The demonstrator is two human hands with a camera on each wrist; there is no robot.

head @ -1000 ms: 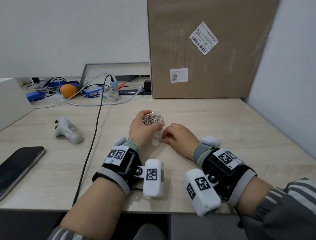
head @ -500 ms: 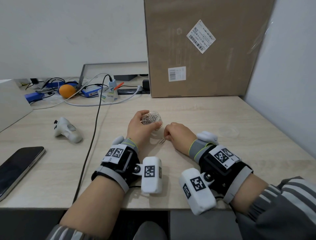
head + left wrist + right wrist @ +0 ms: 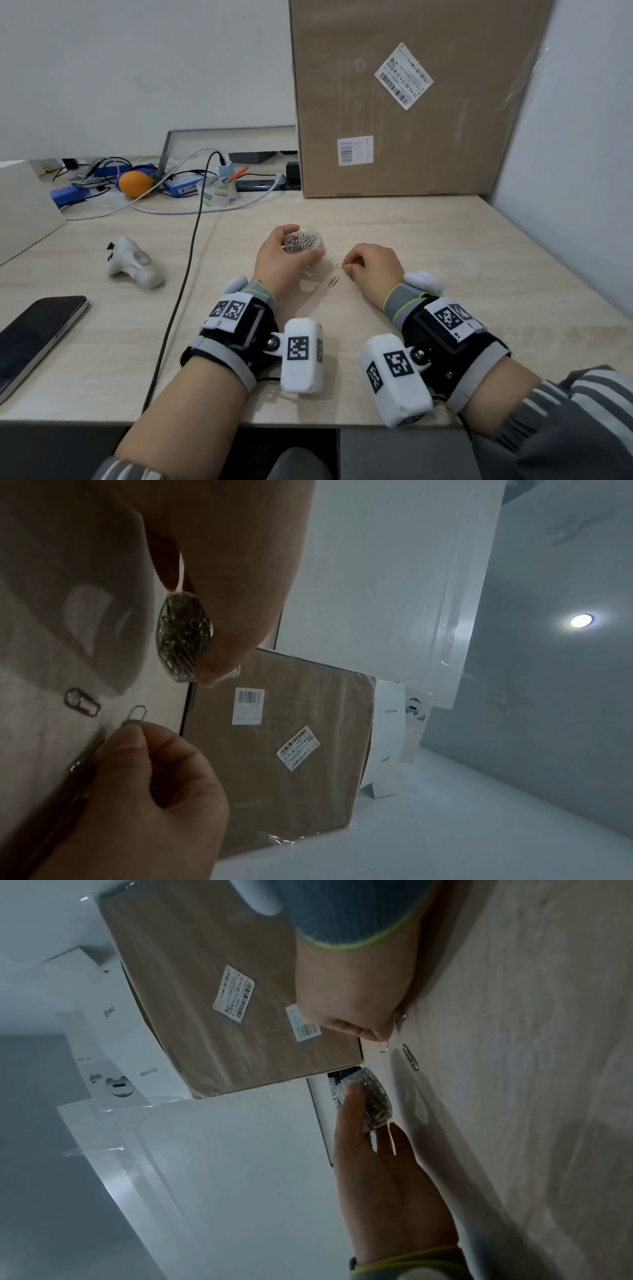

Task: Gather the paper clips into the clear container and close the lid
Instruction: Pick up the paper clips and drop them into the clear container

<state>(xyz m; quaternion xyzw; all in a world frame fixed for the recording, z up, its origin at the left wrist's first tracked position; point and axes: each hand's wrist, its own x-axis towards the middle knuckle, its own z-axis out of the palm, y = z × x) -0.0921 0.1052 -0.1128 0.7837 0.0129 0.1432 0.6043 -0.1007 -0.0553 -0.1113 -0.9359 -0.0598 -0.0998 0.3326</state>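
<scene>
My left hand [image 3: 277, 260] grips a small clear round container [image 3: 303, 241] full of silver paper clips and holds it tilted just above the wooden table [image 3: 411, 226]. In the left wrist view the container [image 3: 183, 639] sits between thumb and fingers. My right hand [image 3: 346, 265] pinches one paper clip [image 3: 137, 714] between thumb and forefinger, a short way right of the container. A loose clip [image 3: 334, 281] lies on the table between the hands, and another clip [image 3: 352, 279] peeks out under the right hand. The clear lid [image 3: 458, 267] lies on the table at the right.
A big cardboard box [image 3: 411, 102] stands against the wall behind. To the left are a white controller [image 3: 133, 262], a black cable [image 3: 185, 274] and a phone [image 3: 34, 339]. An orange [image 3: 135, 183] and cables clutter the back left. A white wall panel [image 3: 565, 171] closes the right side.
My right hand has shifted slightly right and now pinches a clip off the table. One clip now lies uncovered between the hands. The left hand keeps holding the container.
</scene>
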